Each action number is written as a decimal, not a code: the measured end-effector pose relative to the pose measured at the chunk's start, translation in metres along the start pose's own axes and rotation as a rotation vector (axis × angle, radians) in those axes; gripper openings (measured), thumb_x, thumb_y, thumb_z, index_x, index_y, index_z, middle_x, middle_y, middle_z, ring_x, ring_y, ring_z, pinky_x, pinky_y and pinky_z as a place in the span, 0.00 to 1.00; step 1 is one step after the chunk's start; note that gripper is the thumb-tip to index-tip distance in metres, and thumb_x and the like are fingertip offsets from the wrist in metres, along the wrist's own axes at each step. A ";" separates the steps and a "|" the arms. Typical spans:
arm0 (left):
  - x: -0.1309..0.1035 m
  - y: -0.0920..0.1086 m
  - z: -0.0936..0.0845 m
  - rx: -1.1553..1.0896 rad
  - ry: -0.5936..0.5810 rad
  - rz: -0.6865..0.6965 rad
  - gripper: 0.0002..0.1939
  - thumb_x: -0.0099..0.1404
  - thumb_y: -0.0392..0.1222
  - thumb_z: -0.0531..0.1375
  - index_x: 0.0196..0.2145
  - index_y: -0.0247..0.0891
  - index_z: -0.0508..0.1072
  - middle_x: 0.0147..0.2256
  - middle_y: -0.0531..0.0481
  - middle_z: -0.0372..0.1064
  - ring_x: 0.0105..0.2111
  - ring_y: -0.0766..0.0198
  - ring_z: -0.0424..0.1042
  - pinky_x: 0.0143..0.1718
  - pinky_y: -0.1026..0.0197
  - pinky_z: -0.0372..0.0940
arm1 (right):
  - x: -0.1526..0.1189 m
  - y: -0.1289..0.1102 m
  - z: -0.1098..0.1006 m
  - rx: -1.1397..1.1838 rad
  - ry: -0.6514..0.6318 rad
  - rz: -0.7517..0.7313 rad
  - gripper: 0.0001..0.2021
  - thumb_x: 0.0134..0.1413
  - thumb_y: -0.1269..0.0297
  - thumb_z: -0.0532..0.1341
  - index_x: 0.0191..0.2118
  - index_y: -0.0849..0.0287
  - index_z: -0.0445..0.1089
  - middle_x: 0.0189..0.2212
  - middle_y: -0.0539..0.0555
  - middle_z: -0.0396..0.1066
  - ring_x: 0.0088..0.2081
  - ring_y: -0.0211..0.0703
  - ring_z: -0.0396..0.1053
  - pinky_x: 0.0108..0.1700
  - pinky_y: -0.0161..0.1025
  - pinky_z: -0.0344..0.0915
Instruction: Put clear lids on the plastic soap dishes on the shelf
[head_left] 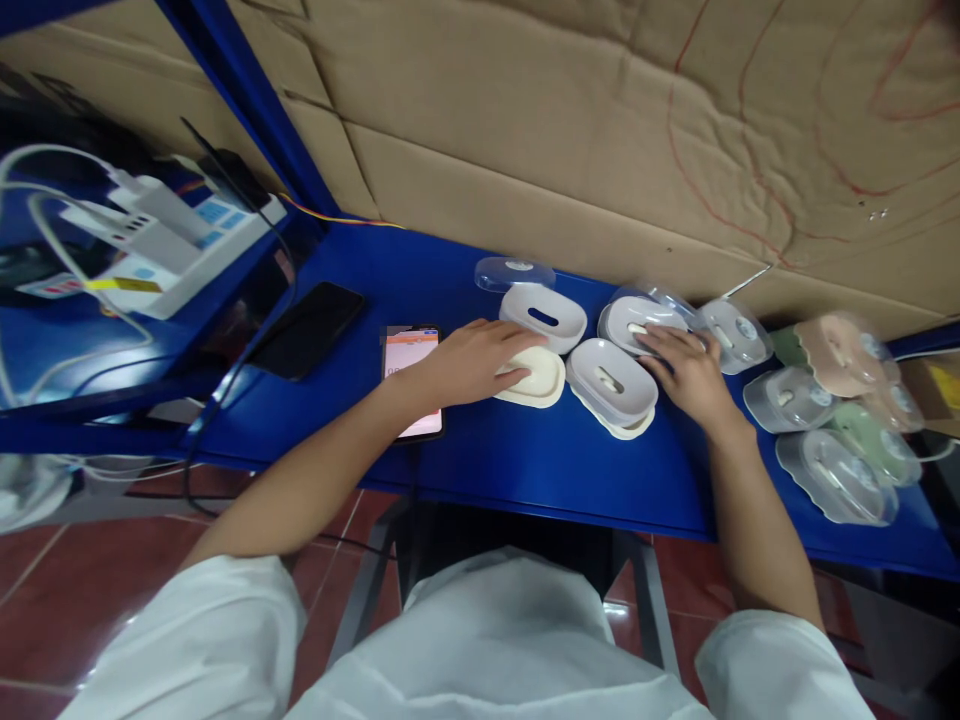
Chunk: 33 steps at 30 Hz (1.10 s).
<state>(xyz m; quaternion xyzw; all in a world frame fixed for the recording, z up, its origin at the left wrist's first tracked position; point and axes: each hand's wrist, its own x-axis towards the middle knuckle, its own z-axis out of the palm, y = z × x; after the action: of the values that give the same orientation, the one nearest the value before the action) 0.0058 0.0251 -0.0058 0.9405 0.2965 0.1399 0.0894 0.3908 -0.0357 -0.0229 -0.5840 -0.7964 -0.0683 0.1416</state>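
Note:
My left hand (484, 362) rests over the left side of a cream oval tray (546, 378), its thumb lying on the tray and its fingers apart. Just behind stands a white oval piece with a slot (551, 308). My right hand (686, 370) reaches onto a white oval box (634, 312), its fingertips at a small white piece (637, 329) inside; whether they grip it is unclear. Between the hands a pale grey oval dish (615, 372) with a small white piece in its slot sits on a cream base (626, 430).
A clear lid (514, 273) lies at the back. Several lidded grey, green and pink boxes (836, 475) crowd the right end of the blue table (510, 470). At left are a lit phone (412, 350), a dark phone (309, 330), and a power strip (202, 262) with cables.

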 end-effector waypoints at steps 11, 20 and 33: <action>0.000 -0.004 0.004 0.049 -0.052 0.036 0.36 0.69 0.42 0.68 0.71 0.44 0.63 0.73 0.38 0.56 0.67 0.41 0.66 0.68 0.40 0.60 | 0.007 0.002 -0.020 -0.058 0.316 0.162 0.23 0.77 0.59 0.48 0.68 0.54 0.66 0.69 0.63 0.64 0.71 0.60 0.60 0.70 0.62 0.56; 0.001 -0.010 0.006 0.103 0.028 0.054 0.28 0.73 0.36 0.61 0.69 0.42 0.67 0.68 0.38 0.66 0.65 0.43 0.68 0.68 0.41 0.61 | -0.030 0.082 -0.003 -0.237 0.164 0.527 0.27 0.67 0.51 0.60 0.65 0.59 0.70 0.60 0.70 0.72 0.58 0.69 0.68 0.57 0.64 0.65; 0.001 -0.015 0.003 0.107 -0.007 0.055 0.19 0.77 0.43 0.57 0.60 0.40 0.77 0.60 0.40 0.74 0.60 0.49 0.74 0.65 0.46 0.65 | -0.016 0.043 -0.010 -0.207 0.026 0.464 0.23 0.71 0.54 0.55 0.61 0.61 0.72 0.54 0.66 0.77 0.55 0.62 0.73 0.59 0.58 0.67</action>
<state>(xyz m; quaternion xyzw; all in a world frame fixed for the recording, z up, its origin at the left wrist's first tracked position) -0.0005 0.0380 -0.0121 0.9522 0.2772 0.1232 0.0360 0.4377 -0.0394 -0.0205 -0.7617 -0.6279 -0.1225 0.1029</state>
